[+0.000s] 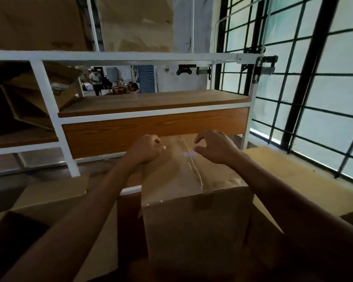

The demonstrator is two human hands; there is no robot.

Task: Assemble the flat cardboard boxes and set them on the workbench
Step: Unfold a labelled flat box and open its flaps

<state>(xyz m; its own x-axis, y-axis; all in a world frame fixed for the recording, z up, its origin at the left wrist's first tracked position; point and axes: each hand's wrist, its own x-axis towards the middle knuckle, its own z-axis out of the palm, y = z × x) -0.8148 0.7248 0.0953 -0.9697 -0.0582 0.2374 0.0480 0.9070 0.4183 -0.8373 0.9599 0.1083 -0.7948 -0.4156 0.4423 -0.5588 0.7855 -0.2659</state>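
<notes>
box: the taped cardboard box is sitting closed at 6 o'clock, right in front of the person and lower than the workbench shelf; can't tell what it's standing on
tape: a strip of clear tape is running along the top seam, catching a bit of shine
left hand: the left hand is resting on the far edge of the box top, around 11 o'clock of the box, fingers curled under; can't tell if it's gripping anything
right hand: the right hand is hovering over the far end of the tape, fingers loosely hooked, thumb and forefinger apart, holding nothing I can see
workbench: the white-framed workbench is filling 12 o'clock, its wooden shelf and wood-fronted drawer sitting just behind the hands
in the way: an open box is sitting at 8 o'clock, left of the left forearm, with a flat sheet lying just beyond it; more flat cardboard is lying at 3 o'clock by the window
left compartment: folded cardboard pieces are leaning at 9 o'clock
up top: big cardboard sheets are standing at 11 o'clock
window: a black window grille is taking up 2 o'clock
background: people are standing far off, showing through the frame
writing: a faint mark is showing on the top sheet, too blurry to read
</notes>
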